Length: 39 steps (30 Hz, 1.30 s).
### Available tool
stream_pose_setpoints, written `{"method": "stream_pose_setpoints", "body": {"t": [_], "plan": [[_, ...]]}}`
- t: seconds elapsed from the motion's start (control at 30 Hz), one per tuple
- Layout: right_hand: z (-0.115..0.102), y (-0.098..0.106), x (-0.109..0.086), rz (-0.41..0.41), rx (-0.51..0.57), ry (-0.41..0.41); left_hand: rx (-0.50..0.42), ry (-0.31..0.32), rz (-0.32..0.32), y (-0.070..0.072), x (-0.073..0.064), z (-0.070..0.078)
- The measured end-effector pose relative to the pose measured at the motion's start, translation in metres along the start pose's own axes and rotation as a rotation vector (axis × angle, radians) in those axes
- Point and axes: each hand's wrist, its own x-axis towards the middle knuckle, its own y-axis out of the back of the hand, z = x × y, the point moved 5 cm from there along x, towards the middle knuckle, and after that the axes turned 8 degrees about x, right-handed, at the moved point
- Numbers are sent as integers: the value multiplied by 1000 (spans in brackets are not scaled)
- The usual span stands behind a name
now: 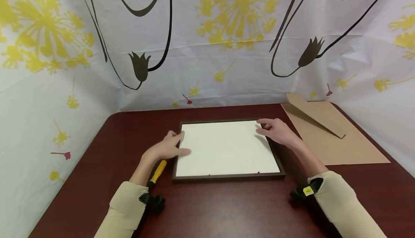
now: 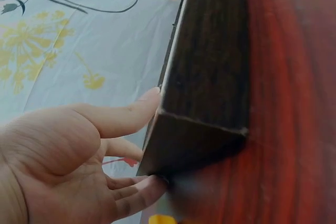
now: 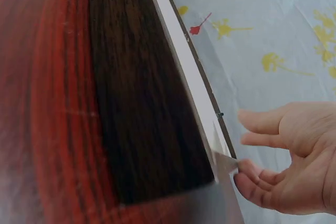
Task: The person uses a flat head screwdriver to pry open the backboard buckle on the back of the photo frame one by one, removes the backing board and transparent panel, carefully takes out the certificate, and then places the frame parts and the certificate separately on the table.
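Observation:
A dark brown picture frame (image 1: 227,177) lies flat on the table, with a white sheet (image 1: 227,148) inside its border. Small black tabs stick out along the near edge. My left hand (image 1: 166,147) grips the frame's left side, its thumb over the white sheet and its fingers along the outer side, as the left wrist view also shows. At the right side, my right hand (image 1: 275,131) has its fingers extended near the far right corner, with the thumb above the sheet. Whether those fingertips touch the frame is hard to tell.
A brown backing board (image 1: 351,149) with a raised stand flap (image 1: 314,115) lies on the table at right. A yellow-handled tool (image 1: 159,171) sits beside my left wrist. Patterned white cloth (image 1: 201,68) surrounds the reddish-brown table (image 1: 223,209).

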Motion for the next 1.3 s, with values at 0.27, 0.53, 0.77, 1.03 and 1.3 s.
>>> {"method": "stream_pose_setpoints", "body": {"t": [0.27, 0.53, 0.77, 1.03, 1.3], "plan": [[6, -6, 8, -94, -36, -6, -9, 30, -60, -2, 3, 0], [5, -8, 6, -129, -89, -16, -29, 33, -76, -1, 2, 4], [2, -7, 6, -149, -110, -40, -13, 28, -79, -3, 3, 8], [-3, -5, 2, -137, -109, -54, 10, 31, -80, -4, 3, 9], [-5, -3, 1, -154, -72, 33, 42, 54, -95, -7, 1, 8]]}}
